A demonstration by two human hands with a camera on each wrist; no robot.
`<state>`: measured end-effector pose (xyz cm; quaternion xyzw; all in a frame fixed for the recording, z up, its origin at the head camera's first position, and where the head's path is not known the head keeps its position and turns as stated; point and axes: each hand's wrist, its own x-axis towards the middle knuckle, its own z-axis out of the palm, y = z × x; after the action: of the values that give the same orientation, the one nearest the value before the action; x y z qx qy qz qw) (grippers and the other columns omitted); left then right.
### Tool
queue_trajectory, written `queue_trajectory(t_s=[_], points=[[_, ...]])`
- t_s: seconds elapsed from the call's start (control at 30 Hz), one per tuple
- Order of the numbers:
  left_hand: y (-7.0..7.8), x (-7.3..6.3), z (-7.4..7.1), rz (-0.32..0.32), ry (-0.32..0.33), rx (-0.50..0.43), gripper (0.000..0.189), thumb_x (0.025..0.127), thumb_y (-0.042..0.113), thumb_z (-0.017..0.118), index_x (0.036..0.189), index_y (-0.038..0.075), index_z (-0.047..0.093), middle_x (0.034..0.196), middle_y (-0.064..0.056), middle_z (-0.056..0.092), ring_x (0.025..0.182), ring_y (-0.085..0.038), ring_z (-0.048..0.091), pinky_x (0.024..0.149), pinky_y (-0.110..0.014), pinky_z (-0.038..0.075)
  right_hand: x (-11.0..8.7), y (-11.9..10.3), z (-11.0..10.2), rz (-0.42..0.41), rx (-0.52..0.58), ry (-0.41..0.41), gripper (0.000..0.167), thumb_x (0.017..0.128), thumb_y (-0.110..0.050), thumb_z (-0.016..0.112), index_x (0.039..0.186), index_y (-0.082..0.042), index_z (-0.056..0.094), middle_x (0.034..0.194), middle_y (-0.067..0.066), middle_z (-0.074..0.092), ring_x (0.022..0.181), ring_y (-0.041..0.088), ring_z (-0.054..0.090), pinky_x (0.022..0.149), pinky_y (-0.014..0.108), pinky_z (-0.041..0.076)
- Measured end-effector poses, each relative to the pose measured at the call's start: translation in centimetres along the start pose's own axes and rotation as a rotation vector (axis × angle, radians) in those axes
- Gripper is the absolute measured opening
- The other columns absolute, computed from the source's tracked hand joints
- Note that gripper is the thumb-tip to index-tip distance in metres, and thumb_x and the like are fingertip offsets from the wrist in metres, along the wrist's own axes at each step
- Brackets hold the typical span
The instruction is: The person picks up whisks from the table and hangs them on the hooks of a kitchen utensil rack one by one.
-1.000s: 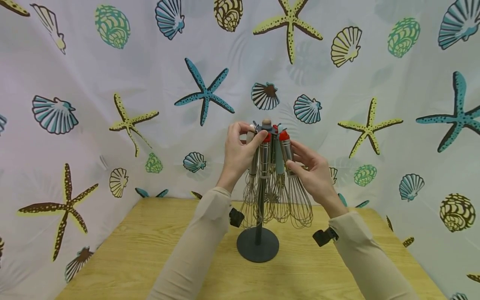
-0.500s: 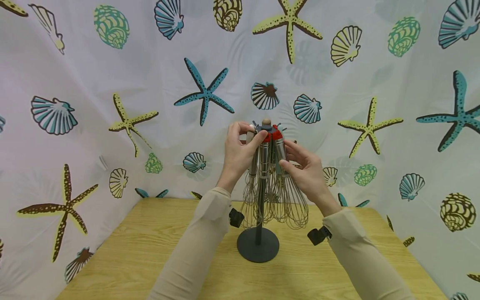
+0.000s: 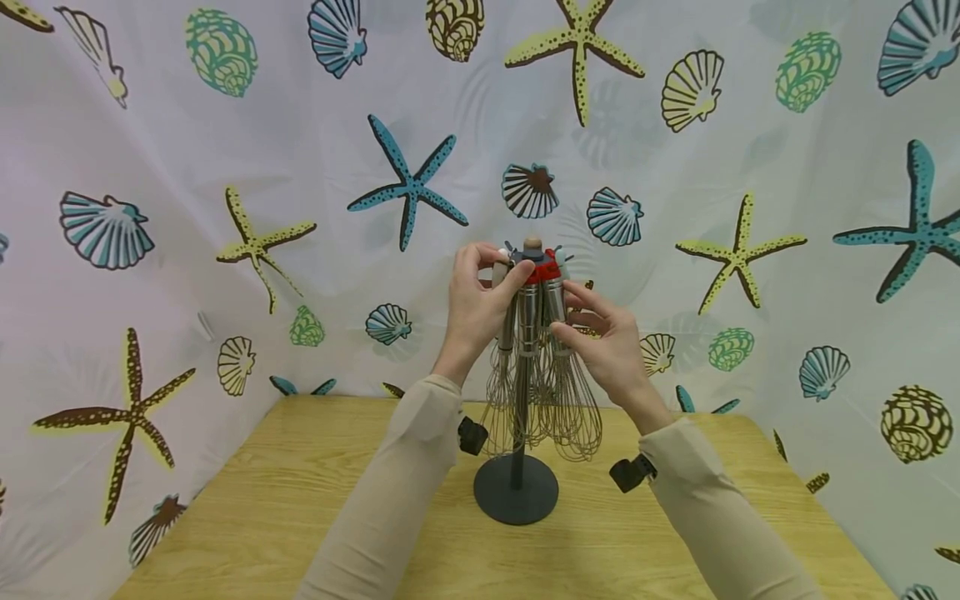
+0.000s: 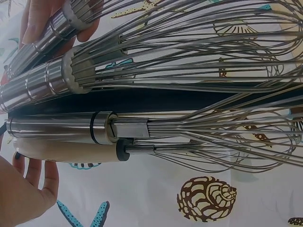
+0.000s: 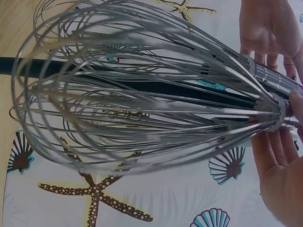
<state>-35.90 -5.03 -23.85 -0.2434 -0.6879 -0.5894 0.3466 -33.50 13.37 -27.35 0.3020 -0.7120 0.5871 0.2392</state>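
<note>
Several wire whisks hang around a dark stand (image 3: pixel 516 492) with a round base. My right hand (image 3: pixel 611 346) pinches the steel handle of a red-topped whisk (image 3: pixel 556 300), thumb in front and fingers behind. Its wire loops fan out large in the right wrist view. Beside it hangs a second red-topped steel whisk (image 3: pixel 528 312). At the stand's top, my left hand (image 3: pixel 480 292) grips around the hub, its thumb reaching across to the front near the red top. Its fingers lie behind a cream-handled whisk (image 4: pixel 71 150), which hangs next to a steel-handled whisk (image 4: pixel 52 127).
The stand is on a wooden table (image 3: pixel 322 500). A white curtain (image 3: pixel 300 100) printed with shells and starfish surrounds it at the back and sides. A dark wrist camera (image 3: pixel 632 473) sits by the right cuff, another (image 3: pixel 472 435) by the left.
My right hand has moved left with the red-topped whisk, bringing its top beside the other red top at the hub; its wires swung left as well. My left hand stays put.
</note>
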Motion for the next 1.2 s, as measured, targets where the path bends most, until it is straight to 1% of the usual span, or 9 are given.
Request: queue_trajectory(t_s=[0.1,0.3,0.47,0.67,0.9,1.0,1.13,1.17,1.2], points=[[0.0,0.0,0.0,0.002,-0.004,-0.002,0.030,0.091,0.028,0.071,0.102,0.007,0.053,0.124,-0.014,0.048,0.113,-0.030,0.049,0.086,-0.038,0.045,-0.1,0.3,0.1,0.007,-0.006,0.011,0.055,0.088,-0.003,0.072,0.140,-0.012,0.055,0.125,0.019,0.061,0.095,0.006,0.065,0.073,0.022,0.056],[0.0,0.2,-0.1,0.023,0.004,-0.004,0.029,0.092,0.027,0.071,0.102,0.006,0.053,0.122,-0.013,0.049,0.114,-0.035,0.049,0.083,-0.037,0.046,-0.1,0.7,0.4,0.009,0.012,0.027,0.053,0.088,-0.004,0.072,0.139,-0.010,0.056,0.125,0.020,0.062,0.096,0.006,0.065,0.074,0.021,0.055],[0.1,0.2,0.0,0.020,0.000,-0.002,0.030,0.091,0.026,0.072,0.103,0.005,0.054,0.122,-0.012,0.049,0.113,-0.033,0.049,0.085,-0.040,0.046,-0.3,0.8,0.6,0.031,0.015,0.047,0.052,0.088,-0.004,0.072,0.137,-0.008,0.057,0.125,0.018,0.062,0.097,0.005,0.064,0.076,0.021,0.054],[0.0,0.1,0.0,0.012,0.000,-0.010,0.033,0.090,0.027,0.073,0.104,0.004,0.054,0.122,-0.012,0.049,0.114,-0.034,0.048,0.085,-0.038,0.044,-0.4,1.0,0.7,0.034,-0.004,0.048,0.050,0.088,-0.008,0.073,0.135,-0.009,0.058,0.124,0.018,0.063,0.096,0.005,0.064,0.077,0.021,0.054],[0.0,0.0,-0.1,-0.002,0.005,0.004,0.031,0.090,0.027,0.072,0.103,0.006,0.054,0.121,-0.009,0.049,0.110,-0.022,0.048,0.085,-0.035,0.045,-0.5,1.1,0.6,0.077,-0.023,0.047,0.047,0.088,-0.010,0.074,0.133,-0.009,0.061,0.117,0.019,0.068,0.096,0.005,0.065,0.083,0.022,0.054],[-0.1,0.0,-0.1,0.000,0.005,0.005,0.031,0.091,0.027,0.072,0.103,0.006,0.054,0.121,-0.009,0.048,0.109,-0.021,0.048,0.087,-0.039,0.046,-0.5,1.2,0.5,0.075,-0.044,0.047,0.047,0.088,-0.011,0.074,0.133,-0.010,0.061,0.114,0.019,0.069,0.097,0.007,0.065,0.084,0.023,0.054],[-0.1,0.1,0.0,0.004,0.005,-0.004,0.032,0.090,0.027,0.072,0.104,0.005,0.054,0.122,-0.011,0.048,0.110,-0.022,0.048,0.089,-0.047,0.046,-0.5,1.4,0.4,0.064,-0.060,0.048,0.047,0.087,-0.012,0.075,0.132,-0.010,0.061,0.114,0.018,0.069,0.097,0.008,0.065,0.085,0.023,0.053],[-0.1,0.1,0.0,0.005,0.004,-0.007,0.033,0.090,0.027,0.073,0.104,0.004,0.054,0.122,-0.011,0.048,0.110,-0.022,0.048,0.089,-0.048,0.046,-0.4,1.4,0.4,0.062,-0.060,0.049,0.047,0.087,-0.012,0.075,0.132,-0.010,0.062,0.114,0.017,0.069,0.097,0.008,0.065,0.085,0.023,0.054],[-0.1,0.1,0.0,0.004,0.003,-0.008,0.033,0.090,0.027,0.073,0.104,0.004,0.054,0.122,-0.012,0.048,0.110,-0.023,0.048,0.089,-0.047,0.046,-0.4,1.5,0.3,0.063,-0.061,0.050,0.046,0.087,-0.012,0.075,0.132,-0.010,0.062,0.114,0.017,0.069,0.096,0.008,0.065,0.084,0.023,0.054]])
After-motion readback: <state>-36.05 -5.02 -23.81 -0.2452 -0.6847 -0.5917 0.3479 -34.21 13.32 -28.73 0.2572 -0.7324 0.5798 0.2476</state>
